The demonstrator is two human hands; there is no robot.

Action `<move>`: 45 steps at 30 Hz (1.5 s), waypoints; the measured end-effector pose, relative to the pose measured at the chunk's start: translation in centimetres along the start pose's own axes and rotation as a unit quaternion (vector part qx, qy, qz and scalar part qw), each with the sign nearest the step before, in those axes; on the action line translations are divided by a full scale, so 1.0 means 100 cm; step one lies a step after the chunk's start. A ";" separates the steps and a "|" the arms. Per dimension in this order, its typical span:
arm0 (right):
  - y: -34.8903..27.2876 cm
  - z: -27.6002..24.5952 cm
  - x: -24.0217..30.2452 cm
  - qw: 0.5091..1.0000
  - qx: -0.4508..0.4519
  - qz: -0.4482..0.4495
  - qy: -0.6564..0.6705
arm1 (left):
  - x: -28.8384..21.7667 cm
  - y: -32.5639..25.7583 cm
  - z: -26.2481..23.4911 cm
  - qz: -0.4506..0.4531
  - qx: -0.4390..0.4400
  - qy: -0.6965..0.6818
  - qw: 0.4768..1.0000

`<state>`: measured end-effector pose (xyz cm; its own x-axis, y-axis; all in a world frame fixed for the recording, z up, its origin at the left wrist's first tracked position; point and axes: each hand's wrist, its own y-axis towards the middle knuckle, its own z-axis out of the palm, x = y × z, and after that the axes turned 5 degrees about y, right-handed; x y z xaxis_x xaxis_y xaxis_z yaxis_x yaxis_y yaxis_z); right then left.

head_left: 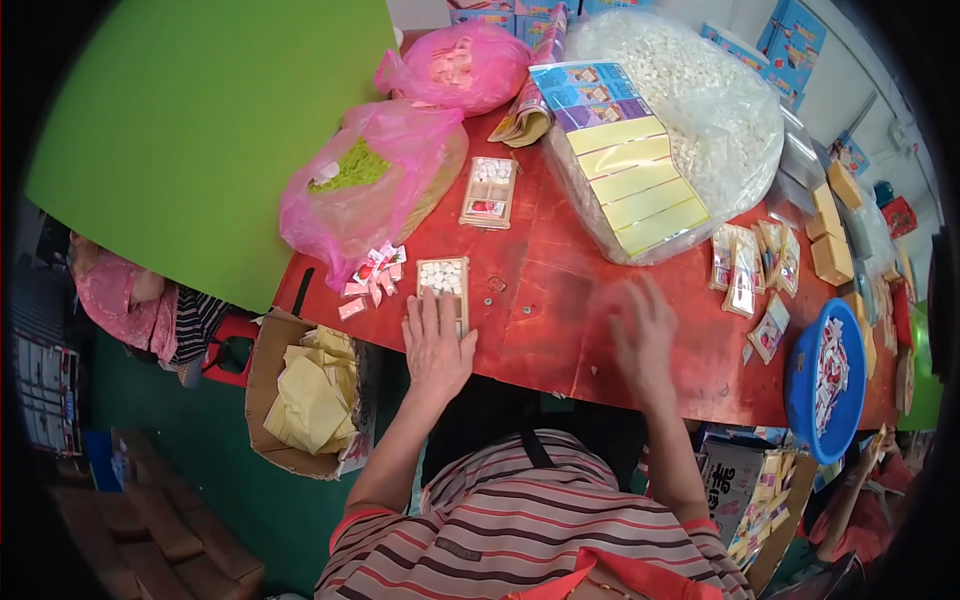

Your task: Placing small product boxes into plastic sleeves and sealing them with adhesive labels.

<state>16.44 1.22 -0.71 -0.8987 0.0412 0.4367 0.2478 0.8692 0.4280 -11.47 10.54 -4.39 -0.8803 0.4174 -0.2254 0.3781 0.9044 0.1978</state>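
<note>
My left hand [437,345] lies with outstretched fingers over the near part of a small wooden tray [442,275]. White pieces fill the tray's far compartment; what lies under the fingers is hidden. Over the red table to the right hovers my right hand [648,340], blurred by motion, and its grip is unclear. Farther back sits a second wooden tray [489,192], with white pieces at its far end and a small printed packet at its near end. Small pink and white packets [376,276] are piled left of the nearer tray.
Pink plastic bags [345,180] stand at the back left, one holding green material. A large clear bag of white pieces [690,100] carries a printed sheet [640,180]. Packed trays [740,268] and a blue basin [826,385] of packets are at right. A cardboard box [300,400] holds yellow paper.
</note>
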 end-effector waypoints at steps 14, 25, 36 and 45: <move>0.011 0.057 -0.014 0.990 0.114 -0.081 0.022 | -0.123 -0.027 0.022 0.218 0.068 -0.172 0.958; 0.103 0.003 -0.008 0.983 -0.100 -0.153 0.024 | -0.114 0.177 0.037 -0.035 0.044 -0.602 0.797; 0.201 -0.008 0.001 0.994 -0.017 -0.083 -0.067 | -0.127 0.293 0.039 -0.038 0.119 -0.688 0.715; 0.251 0.051 -0.032 0.994 -0.051 -0.049 0.086 | -0.141 0.302 0.053 -0.021 0.082 -0.704 0.705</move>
<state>23.70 25.41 4.64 -0.8475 -0.1340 0.5137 0.2048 0.8102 0.5492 13.84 32.50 -0.25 0.2219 -0.0402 -0.9742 0.4903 0.8683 0.0758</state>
